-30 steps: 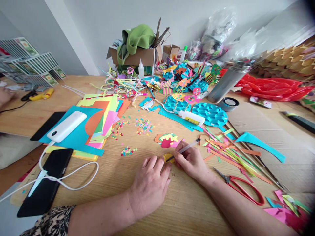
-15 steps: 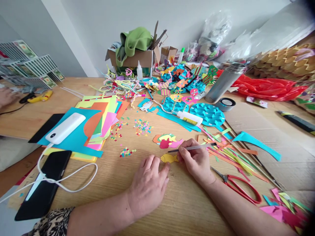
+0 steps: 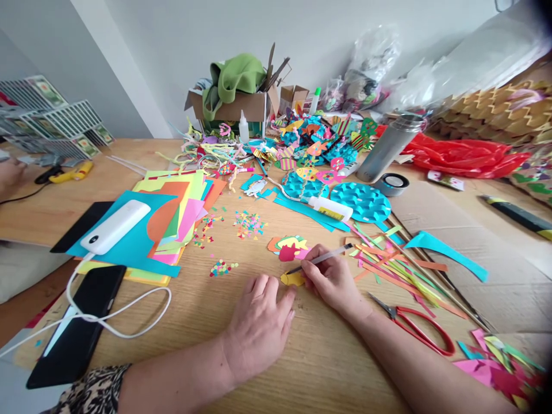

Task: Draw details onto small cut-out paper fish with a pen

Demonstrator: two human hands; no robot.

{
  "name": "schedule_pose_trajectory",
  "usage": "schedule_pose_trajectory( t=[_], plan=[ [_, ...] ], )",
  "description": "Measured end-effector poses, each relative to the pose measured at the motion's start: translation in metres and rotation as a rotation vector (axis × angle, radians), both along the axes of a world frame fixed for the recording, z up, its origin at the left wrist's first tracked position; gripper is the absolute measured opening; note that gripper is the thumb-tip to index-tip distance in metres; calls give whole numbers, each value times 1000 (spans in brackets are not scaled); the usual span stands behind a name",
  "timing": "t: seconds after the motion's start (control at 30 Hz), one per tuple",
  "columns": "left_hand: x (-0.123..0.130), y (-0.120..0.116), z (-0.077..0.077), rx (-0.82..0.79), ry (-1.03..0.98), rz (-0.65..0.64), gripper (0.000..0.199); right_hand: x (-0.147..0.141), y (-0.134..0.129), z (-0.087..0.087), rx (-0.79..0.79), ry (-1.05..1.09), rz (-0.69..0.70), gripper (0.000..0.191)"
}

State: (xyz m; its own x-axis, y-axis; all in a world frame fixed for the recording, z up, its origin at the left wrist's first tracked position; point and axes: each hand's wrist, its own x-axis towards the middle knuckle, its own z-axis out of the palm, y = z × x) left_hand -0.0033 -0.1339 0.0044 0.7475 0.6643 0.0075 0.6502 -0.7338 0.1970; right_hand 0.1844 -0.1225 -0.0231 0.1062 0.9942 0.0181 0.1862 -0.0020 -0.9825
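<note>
Through the head view, I am seeing my right hand (image 3: 332, 280) near the centre of the frame, its grip closing around a slim translucent pen (image 3: 325, 256). The pen is slanting, its tip hovering at or touching the upper edge of a small yellow paper fish (image 3: 292, 279); I cannot tell which. The fish is lying on the wooden worktop (image 3: 190, 322) between my hands. My left hand (image 3: 261, 322) is resting palm down, its grip released, the index fingertip lying by the fish's lower edge. Just above, a red paper fish (image 3: 288, 252) is overlapping other coloured cutouts. Red-handled metal scissors (image 3: 420, 330) are lying at lower right, and a white plastic glue bottle (image 3: 331, 209) is lying on its side above centre.
</note>
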Motion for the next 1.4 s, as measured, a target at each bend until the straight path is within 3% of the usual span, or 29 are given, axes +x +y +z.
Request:
schedule_pose_trajectory(
  t=[0.3,1.4],
  plan=[
    [-1,1,0,-78,-32,29,35,0,2,2,-19,-38,-11,21],
    [0,0,-1,-24,-48,6,35,1,3,0,22,-58,35,22]
  ],
)
